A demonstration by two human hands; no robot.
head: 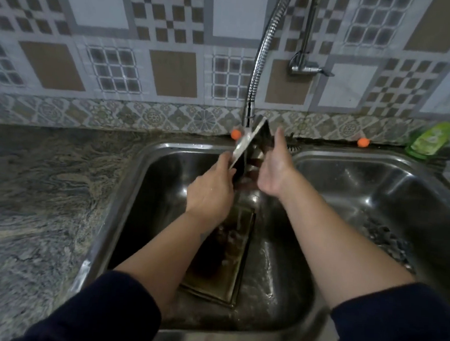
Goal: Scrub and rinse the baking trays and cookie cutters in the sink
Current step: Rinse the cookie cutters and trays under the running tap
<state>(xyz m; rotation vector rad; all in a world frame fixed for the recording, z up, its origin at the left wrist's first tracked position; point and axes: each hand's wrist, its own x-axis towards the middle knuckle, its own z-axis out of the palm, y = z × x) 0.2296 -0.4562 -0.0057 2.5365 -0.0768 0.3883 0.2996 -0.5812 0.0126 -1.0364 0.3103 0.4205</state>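
**Tray held on edge under the running tap**

I see both hands raised over the left basin of the double stainless-steel sink [137, 179], with a thin rectangular metal baking tray [247, 142] tilted steeply between them, its pale upper edge just under the mouth of the flexible chrome tap hose [262, 52]. My left hand [211, 193] grips the tray's lower left edge, fingers curled round it. My right hand [272, 168] holds the other side, thumb up along the dark face; its fingers lie behind the tray and I cannot make them out clearly. Water runs down from the tray into the basin.

Below the hands, a second dark, stained rectangular baking tray [227, 264] lies flat on the floor of the left basin, wet and partly hidden by my left forearm. Dark navy sleeves [105, 311] cover both arms to the mid-forearm.

The right basin [378, 187] holds a dark, blurred mass near its front right side; I cannot tell what it is. A green dish-soap bottle [428, 139] leans at the back right corner against the patterned tiled wall [93, 52]. Two small orange knobs [235, 134] sit along the back edge of the sink. The mottled grey stone worktop [41, 196] stretches to the left.
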